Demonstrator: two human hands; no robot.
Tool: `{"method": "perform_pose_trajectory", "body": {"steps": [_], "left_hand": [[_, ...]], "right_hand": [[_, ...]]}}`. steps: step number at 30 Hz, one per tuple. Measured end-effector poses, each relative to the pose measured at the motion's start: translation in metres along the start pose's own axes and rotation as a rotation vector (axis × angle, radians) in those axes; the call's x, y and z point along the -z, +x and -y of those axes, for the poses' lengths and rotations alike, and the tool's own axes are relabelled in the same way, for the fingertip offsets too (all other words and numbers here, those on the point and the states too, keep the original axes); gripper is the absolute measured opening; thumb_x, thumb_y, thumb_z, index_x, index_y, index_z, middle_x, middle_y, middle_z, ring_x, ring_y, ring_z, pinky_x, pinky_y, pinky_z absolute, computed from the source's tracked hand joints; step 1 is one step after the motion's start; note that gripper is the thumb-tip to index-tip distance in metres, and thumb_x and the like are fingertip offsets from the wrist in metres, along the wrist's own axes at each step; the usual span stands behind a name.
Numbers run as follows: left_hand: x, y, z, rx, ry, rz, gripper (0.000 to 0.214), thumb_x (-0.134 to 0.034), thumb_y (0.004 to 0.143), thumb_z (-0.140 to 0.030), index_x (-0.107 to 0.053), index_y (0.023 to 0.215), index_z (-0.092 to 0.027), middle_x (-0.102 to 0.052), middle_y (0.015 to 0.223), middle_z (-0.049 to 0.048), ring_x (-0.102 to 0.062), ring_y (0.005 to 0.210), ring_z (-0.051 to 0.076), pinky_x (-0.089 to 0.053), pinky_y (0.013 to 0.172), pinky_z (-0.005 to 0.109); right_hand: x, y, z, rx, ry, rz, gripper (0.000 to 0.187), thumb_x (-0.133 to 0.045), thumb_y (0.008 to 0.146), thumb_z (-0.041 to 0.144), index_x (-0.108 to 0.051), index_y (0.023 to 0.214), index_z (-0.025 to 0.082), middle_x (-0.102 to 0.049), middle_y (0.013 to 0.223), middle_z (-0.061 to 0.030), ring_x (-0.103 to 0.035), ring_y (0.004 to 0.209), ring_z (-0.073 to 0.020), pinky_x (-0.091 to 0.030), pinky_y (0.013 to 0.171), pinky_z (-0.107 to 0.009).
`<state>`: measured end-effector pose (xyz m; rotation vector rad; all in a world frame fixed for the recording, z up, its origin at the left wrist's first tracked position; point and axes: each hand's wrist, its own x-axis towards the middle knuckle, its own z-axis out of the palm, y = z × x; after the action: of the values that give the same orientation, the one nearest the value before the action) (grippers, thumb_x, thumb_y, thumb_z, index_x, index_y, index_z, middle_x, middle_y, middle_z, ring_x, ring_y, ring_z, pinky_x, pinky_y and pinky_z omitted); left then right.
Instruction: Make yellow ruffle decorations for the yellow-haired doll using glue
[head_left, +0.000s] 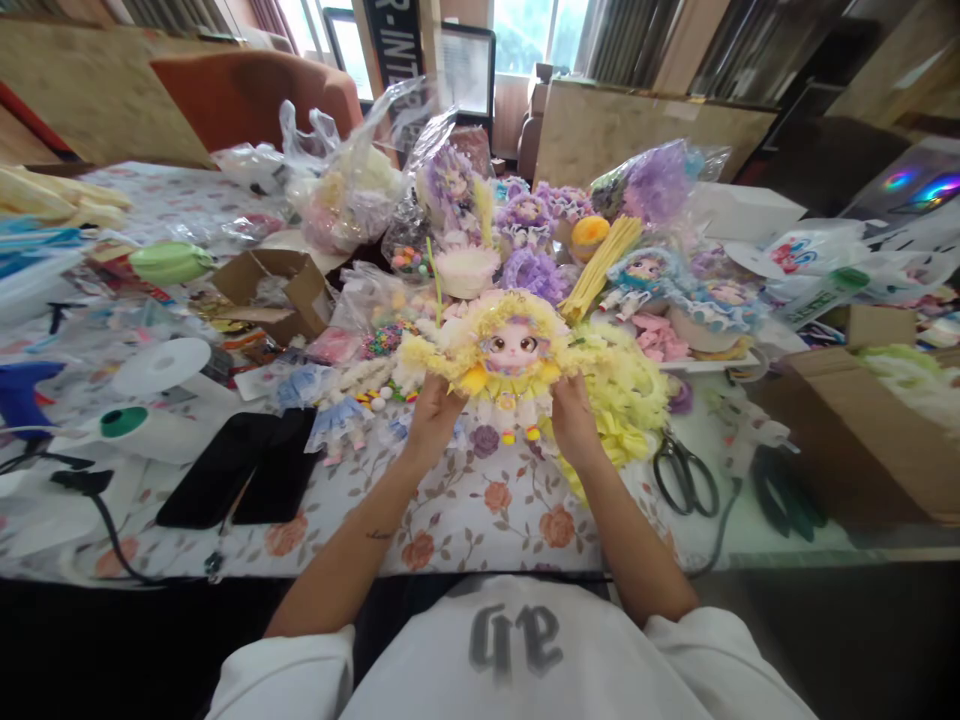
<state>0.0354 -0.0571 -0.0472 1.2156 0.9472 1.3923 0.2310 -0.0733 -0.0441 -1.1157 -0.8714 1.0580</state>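
Note:
Between my two hands a plush doll (pixel 514 348) is held upright over the table, its face turned toward me. Fluffy yellow trim frames its head, and it wears a yellow-and-white skirt and small yellow-and-red shoes. My left hand (pixel 437 408) is closed on the doll's left-side trim, fingertips partly hidden behind it. On the other side my right hand (pixel 571 405) grips the yellow trim, with its fingers also partly hidden. Light yellow-green ruffled material (pixel 619 400) lies just right of my right hand. A doll's blue dress (pixel 337 415) lies left of my left hand.
Black-handled scissors (pixel 685 475) and a glue gun (pixel 750 430) lie at right, near a cardboard box (pixel 855 430). Two dark phones (pixel 217 470) rest at left below a white spool (pixel 161 367). Bagged plush dolls (pixel 454 180) and yellow stems (pixel 604 268) crowd the back.

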Motion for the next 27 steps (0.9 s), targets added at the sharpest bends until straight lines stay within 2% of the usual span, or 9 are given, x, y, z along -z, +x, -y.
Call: {"method": "perform_pose_trajectory", "body": {"steps": [2, 6, 11, 14, 16, 19, 21, 23, 27], "left_hand": [[-0.001, -0.001, 0.001, -0.084, 0.035, -0.028, 0.042, -0.075, 0.077, -0.057, -0.062, 0.100, -0.025, -0.064, 0.107, 0.0063, -0.060, 0.114, 0.025, -0.049, 0.098, 0.036], [0.000, -0.004, 0.002, -0.117, 0.090, -0.021, 0.036, -0.075, 0.079, -0.051, -0.065, 0.100, -0.024, -0.066, 0.108, 0.0071, -0.061, 0.114, 0.025, -0.049, 0.101, 0.037], [0.004, -0.012, 0.009, -0.062, 0.142, -0.031, 0.030, -0.078, 0.076, -0.044, -0.065, 0.092, -0.023, -0.067, 0.104, 0.0075, -0.061, 0.110, 0.025, -0.053, 0.094, 0.036], [0.007, -0.016, 0.015, -0.081, 0.127, 0.017, 0.027, -0.074, 0.081, -0.046, -0.066, 0.091, -0.021, -0.067, 0.102, 0.0071, -0.063, 0.105, 0.023, -0.054, 0.091, 0.034], [0.011, -0.020, 0.017, -0.121, 0.106, 0.051, 0.029, -0.071, 0.086, -0.045, -0.066, 0.100, -0.020, -0.067, 0.106, 0.0070, -0.065, 0.103, 0.021, -0.056, 0.090, 0.033], [0.024, -0.025, 0.014, -0.211, 0.150, 0.130, 0.042, -0.066, 0.092, -0.036, -0.057, 0.132, -0.026, -0.061, 0.133, 0.0097, -0.065, 0.115, 0.021, -0.058, 0.093, 0.034], [0.038, -0.029, 0.009, -0.282, 0.328, 0.196, 0.051, -0.059, 0.097, -0.028, -0.046, 0.146, -0.032, -0.052, 0.145, 0.0118, -0.062, 0.126, 0.023, -0.058, 0.097, 0.039], [0.053, -0.032, 0.004, -0.409, 0.668, 0.243, 0.054, -0.058, 0.097, -0.024, -0.045, 0.148, -0.032, -0.053, 0.145, 0.0127, -0.059, 0.130, 0.025, -0.055, 0.104, 0.043], [0.077, -0.039, 0.006, -0.719, 1.164, 0.438, 0.056, -0.063, 0.093, -0.029, -0.048, 0.147, -0.024, -0.051, 0.152, 0.0146, -0.039, 0.148, 0.032, -0.034, 0.121, 0.055]], "right_hand": [[0.000, 0.001, -0.001, -0.030, 0.048, -0.011, 0.039, -0.070, 0.068, 0.053, -0.051, 0.092, 0.029, -0.066, 0.096, -0.0038, -0.065, 0.100, -0.0228, -0.056, 0.079, -0.034], [-0.004, -0.001, -0.002, -0.044, 0.116, 0.055, 0.027, -0.071, 0.064, 0.041, -0.052, 0.077, 0.027, -0.069, 0.082, -0.0025, -0.068, 0.089, -0.0232, -0.056, 0.079, -0.036], [-0.006, -0.011, -0.002, -0.117, 0.195, 0.126, 0.022, -0.073, 0.061, 0.039, -0.060, 0.074, 0.027, -0.073, 0.076, -0.0024, -0.072, 0.094, -0.0274, -0.059, 0.081, -0.039], [-0.006, -0.017, -0.002, -0.157, 0.233, 0.103, 0.024, -0.075, 0.059, 0.041, -0.064, 0.074, 0.027, -0.075, 0.074, -0.0015, -0.074, 0.095, -0.0285, -0.061, 0.080, -0.039], [-0.003, -0.020, -0.003, -0.173, 0.262, 0.068, 0.025, -0.076, 0.060, 0.043, -0.066, 0.076, 0.028, -0.077, 0.078, -0.0012, -0.074, 0.098, -0.0289, -0.062, 0.082, -0.040], [0.010, -0.021, -0.001, -0.208, 0.298, 0.019, 0.028, -0.076, 0.062, 0.049, -0.070, 0.080, 0.028, -0.079, 0.084, -0.0012, -0.076, 0.098, -0.0302, -0.063, 0.083, -0.045], [0.027, -0.019, 0.005, -0.232, 0.331, -0.013, 0.032, -0.077, 0.063, 0.055, -0.073, 0.081, 0.029, -0.079, 0.086, -0.0020, -0.077, 0.094, -0.0310, -0.064, 0.081, -0.048], [0.050, -0.012, 0.015, -0.229, 0.373, -0.054, 0.033, -0.077, 0.063, 0.057, -0.074, 0.082, 0.031, -0.080, 0.085, -0.0020, -0.077, 0.091, -0.0296, -0.065, 0.079, -0.048], [0.100, 0.010, 0.046, -0.039, 0.425, -0.218, 0.023, -0.073, 0.066, 0.048, -0.074, 0.085, 0.036, -0.079, 0.087, 0.0042, -0.077, 0.087, -0.0229, -0.066, 0.079, -0.046]]}}
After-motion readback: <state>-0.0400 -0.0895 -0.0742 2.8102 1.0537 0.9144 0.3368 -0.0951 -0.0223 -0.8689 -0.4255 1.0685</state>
